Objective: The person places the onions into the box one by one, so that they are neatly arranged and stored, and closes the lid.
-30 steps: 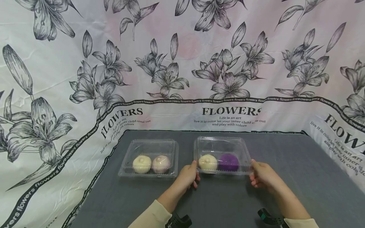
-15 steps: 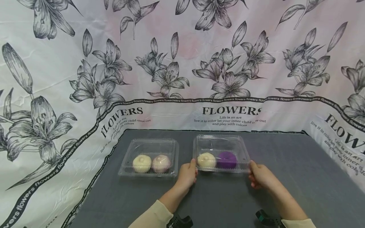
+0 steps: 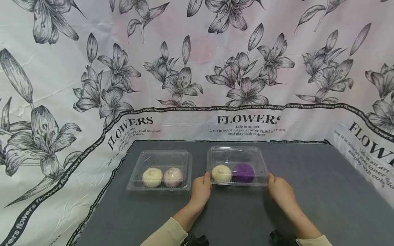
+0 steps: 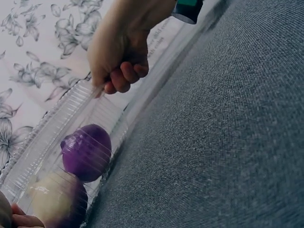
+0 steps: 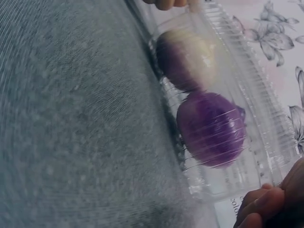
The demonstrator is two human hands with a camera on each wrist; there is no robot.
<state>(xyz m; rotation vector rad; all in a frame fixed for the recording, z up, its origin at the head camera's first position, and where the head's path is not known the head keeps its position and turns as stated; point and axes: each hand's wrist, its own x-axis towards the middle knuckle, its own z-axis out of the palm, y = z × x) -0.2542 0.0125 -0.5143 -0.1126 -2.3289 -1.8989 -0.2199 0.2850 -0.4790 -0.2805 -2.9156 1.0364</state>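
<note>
My left hand (image 3: 201, 189) and right hand (image 3: 280, 191) pinch the rim of a clear plastic box (image 3: 238, 156) by its two near corners. The lid is down. Behind its wall sit a pale yellow, bun-like ball (image 3: 221, 173) and a purple one (image 3: 243, 173), side by side toward the near edge. In the left wrist view, my right thumb lies on the rim with the other fingers curled below. The box is close over the grey tabletop. A matching clear box (image 3: 166, 157) stands to the left, holding a cream ball (image 3: 152, 177) and a pale pink ball (image 3: 173, 177).
Grey cloth (image 3: 320, 177) covers the table. A white flower-printed curtain (image 3: 184, 126) rises along its back and sides. A narrow strip of cloth lies between the two boxes, and a wider stretch lies to the right.
Both hands have shifted the box with the purple ball slightly left and a little away from me. My right hand's lower fingers have gone out of sight in the head view.
</note>
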